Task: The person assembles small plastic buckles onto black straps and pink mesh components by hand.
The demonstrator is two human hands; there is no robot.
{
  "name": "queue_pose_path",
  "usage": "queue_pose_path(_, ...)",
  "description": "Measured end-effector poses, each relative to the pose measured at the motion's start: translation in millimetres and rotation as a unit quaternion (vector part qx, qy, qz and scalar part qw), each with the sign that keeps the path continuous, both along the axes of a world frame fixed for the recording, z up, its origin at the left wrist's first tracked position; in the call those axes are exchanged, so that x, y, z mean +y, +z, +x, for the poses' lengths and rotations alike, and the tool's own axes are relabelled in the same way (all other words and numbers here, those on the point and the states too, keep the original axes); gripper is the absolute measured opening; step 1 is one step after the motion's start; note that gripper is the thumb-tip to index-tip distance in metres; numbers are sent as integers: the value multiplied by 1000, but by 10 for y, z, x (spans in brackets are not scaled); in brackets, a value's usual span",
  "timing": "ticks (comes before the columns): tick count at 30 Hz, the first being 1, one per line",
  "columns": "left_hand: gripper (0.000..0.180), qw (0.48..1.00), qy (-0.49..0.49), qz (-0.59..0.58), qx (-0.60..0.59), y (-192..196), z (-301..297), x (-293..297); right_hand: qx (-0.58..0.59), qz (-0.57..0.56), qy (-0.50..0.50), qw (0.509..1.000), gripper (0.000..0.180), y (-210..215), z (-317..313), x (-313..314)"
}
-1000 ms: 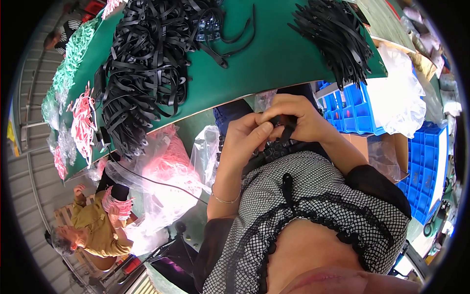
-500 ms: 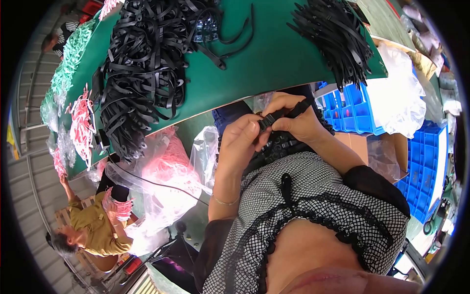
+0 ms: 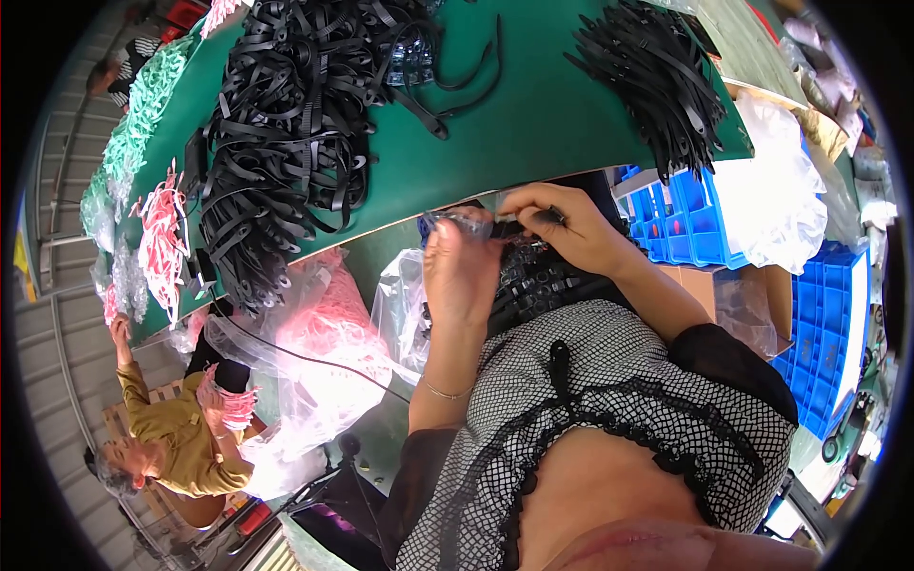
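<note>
Above my lap, my right hand point(image 3: 581, 228) is closed on a black strap point(image 3: 546, 217), pinching it between thumb and fingers. The strap reaches toward my left hand point(image 3: 461, 276), which is raised just beside it with the thumb up. Motion smears the left fingertips and the dark strip near them, so whether they grip it is unclear. Several small black buckles point(image 3: 535, 284) lie in my lap under the hands. Beyond them, on the green table point(image 3: 495, 143), a large tangled heap of black straps point(image 3: 286, 124) lies to the left and a neater bundle of black straps point(image 3: 657, 86) to the right.
Blue crates point(image 3: 681, 214) and a cardboard box point(image 3: 733, 295) stand at right, with white plastic bags point(image 3: 776, 181) near them. Clear bags of pink straps point(image 3: 328, 324) sit on the left below the table edge. A co-worker point(image 3: 181, 438) sits at far left, holding pink straps point(image 3: 228, 395).
My left hand has turned upright and its fingers have shifted left, away from the right hand. The right hand keeps the strap. At far left, the co-worker's raised arm has moved slightly.
</note>
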State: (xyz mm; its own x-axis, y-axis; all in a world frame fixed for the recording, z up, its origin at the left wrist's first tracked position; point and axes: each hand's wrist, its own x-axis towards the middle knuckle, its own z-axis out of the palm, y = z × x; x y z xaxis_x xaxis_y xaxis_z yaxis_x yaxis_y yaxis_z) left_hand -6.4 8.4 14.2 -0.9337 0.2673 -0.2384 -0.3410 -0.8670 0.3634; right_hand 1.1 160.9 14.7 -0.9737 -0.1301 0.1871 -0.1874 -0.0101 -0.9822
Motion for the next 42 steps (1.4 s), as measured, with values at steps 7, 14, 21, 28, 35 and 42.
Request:
queue_pose_path(7, 22, 926, -87, -292, 223, 115, -73, -163, 49, 268, -29, 962, 18, 30, -65, 22)
queue_pose_path(14, 13, 891, -50, -400, 209, 247, -56, -20, 8, 157, 43, 987, 17, 87, -78, 75)
queue_pose_path(21, 30, 939, -88, -266, 197, 98, -76, -55, -138, -116, 61, 982, 14, 191, -18, 127)
queue_pose_path(28, 40, 922, -124, -263, 257, 33, -63, -63, -240, -224, 142, 934, 17, 76, -46, 167)
queue_pose_path(35, 45, 913, -167, -275, 252, -25, -63, -140, -266, -201, 215, 918, 16, 53, -101, 182)
queue_pose_path(42, 40, 915, -155, -251, 276, -59, -79, -123, -292, -262, 225, 892, 16, 90, -94, 175)
